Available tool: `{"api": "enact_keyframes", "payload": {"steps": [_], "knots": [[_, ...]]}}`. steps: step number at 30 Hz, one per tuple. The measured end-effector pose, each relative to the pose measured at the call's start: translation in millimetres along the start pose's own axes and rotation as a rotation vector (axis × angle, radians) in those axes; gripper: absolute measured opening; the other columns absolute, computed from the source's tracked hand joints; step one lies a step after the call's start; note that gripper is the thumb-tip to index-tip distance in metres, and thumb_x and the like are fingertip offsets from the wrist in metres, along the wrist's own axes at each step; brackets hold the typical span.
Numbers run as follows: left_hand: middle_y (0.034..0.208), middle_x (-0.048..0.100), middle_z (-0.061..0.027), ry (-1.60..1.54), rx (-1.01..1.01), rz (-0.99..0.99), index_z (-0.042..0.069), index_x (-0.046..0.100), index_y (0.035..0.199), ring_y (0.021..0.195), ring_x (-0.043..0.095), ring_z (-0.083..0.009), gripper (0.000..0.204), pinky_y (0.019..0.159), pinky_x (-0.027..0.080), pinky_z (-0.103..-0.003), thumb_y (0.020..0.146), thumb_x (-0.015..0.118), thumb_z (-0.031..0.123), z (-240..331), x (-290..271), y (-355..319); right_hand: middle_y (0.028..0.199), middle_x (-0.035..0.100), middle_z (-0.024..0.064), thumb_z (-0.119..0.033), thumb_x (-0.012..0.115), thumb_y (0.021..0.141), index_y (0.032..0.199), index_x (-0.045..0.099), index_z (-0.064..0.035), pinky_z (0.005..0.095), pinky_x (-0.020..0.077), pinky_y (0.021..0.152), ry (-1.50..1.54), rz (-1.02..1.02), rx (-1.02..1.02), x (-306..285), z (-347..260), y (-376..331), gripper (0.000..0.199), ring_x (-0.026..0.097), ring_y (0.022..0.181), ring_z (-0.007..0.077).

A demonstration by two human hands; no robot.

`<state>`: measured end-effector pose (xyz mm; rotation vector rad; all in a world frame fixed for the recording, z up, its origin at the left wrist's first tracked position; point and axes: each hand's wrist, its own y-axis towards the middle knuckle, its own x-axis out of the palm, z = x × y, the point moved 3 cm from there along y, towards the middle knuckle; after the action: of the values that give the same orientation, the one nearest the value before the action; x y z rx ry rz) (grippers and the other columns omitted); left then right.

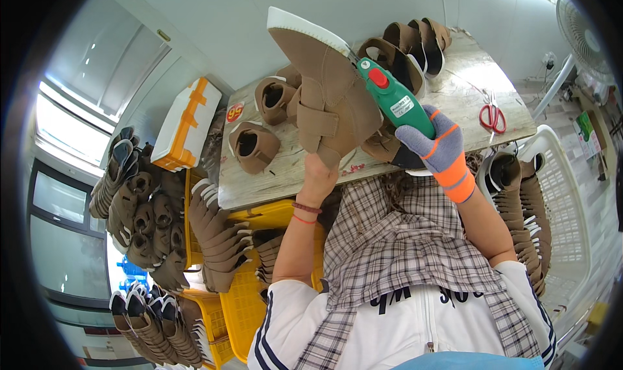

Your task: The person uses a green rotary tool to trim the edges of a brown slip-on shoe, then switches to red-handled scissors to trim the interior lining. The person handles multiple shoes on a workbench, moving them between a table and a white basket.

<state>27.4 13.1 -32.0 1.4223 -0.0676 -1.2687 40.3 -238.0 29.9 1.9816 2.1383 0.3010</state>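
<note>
A brown shoe (337, 88) with a strap and a white sole is held up over the table, its toe pointing to the far left. My bare left hand (318, 175) grips it at the heel end, its fingers mostly hidden by the shoe. In my right hand (442, 146), which wears a grey and orange glove, is a green handheld power tool (397, 101) with a red button. Its narrow metal tip is at the edge of the white sole; whether it touches cannot be made out.
Several brown shoes (254, 148) stand on the table (259, 187), left and far right. Red-handled scissors (493, 118) lie near its right edge. Yellow crates (253, 311) with stacked shoes are at my left, a white basket (568, 201) with shoes at my right. A fan (581, 33) stands far right.
</note>
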Motion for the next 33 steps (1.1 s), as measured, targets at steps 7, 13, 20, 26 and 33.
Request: {"api": "enact_keyframes", "payload": {"steps": [7,13,20,26,33], "knots": [[0.098,0.064,-0.0204,0.098,-0.180,0.035,-0.002,0.062,0.102,0.090,0.060,-0.0403,0.022,0.074,0.048,-0.044,0.080,0.061,0.001,-65.4,-12.5,25.5,0.075,0.064,0.0024,-0.029,0.079,0.075,0.100,0.064,0.0007,0.0217,0.0468,0.059,-0.030,0.078,0.046,-23.2,23.5,2.0,0.041,0.057,0.067,0.0058],[0.097,0.062,-0.0190,0.658,-0.144,0.289,-0.002,0.060,0.102,0.094,0.060,-0.0337,0.022,0.077,0.047,-0.040,0.083,0.062,0.009,-109.6,-28.0,99.0,0.073,0.062,0.0008,-0.025,0.078,0.076,0.100,0.063,0.0020,0.0204,0.0442,0.057,-0.035,0.130,0.103,-43.4,39.9,-13.4,0.039,0.053,0.065,0.0050],[0.090,0.065,-0.0009,-0.646,-0.923,0.038,0.002,0.066,0.103,0.077,0.057,-0.0082,0.023,0.067,0.047,-0.027,0.090,0.060,0.020,-138.1,106.3,43.7,0.073,0.061,-0.0006,-0.022,0.076,0.079,0.102,0.063,0.0011,0.0198,0.0414,0.054,0.020,0.200,0.204,-72.6,74.9,-23.1,0.035,0.051,0.061,0.0038],[0.095,0.065,-0.0024,-1.297,-1.256,-0.359,0.009,0.065,0.104,0.084,0.061,-0.0151,0.027,0.075,0.051,-0.031,0.089,0.064,0.031,-162.6,167.2,35.3,0.072,0.061,-0.0001,-0.022,0.076,0.079,0.101,0.063,0.0013,0.0200,0.0420,0.054,-0.003,0.219,0.223,-83.2,81.5,-33.2,0.034,0.052,0.061,0.0041],[0.099,0.067,-0.0096,-1.417,-1.421,-0.421,0.001,0.064,0.103,0.092,0.063,-0.0193,0.026,0.084,0.049,-0.034,0.086,0.068,0.020,-121.3,129.0,10.4,0.073,0.063,0.0014,-0.024,0.077,0.077,0.102,0.063,0.0019,0.0215,0.0455,0.057,-0.103,0.240,0.207,-94.8,87.0,-37.1,0.039,0.055,0.062,0.0048]]}}
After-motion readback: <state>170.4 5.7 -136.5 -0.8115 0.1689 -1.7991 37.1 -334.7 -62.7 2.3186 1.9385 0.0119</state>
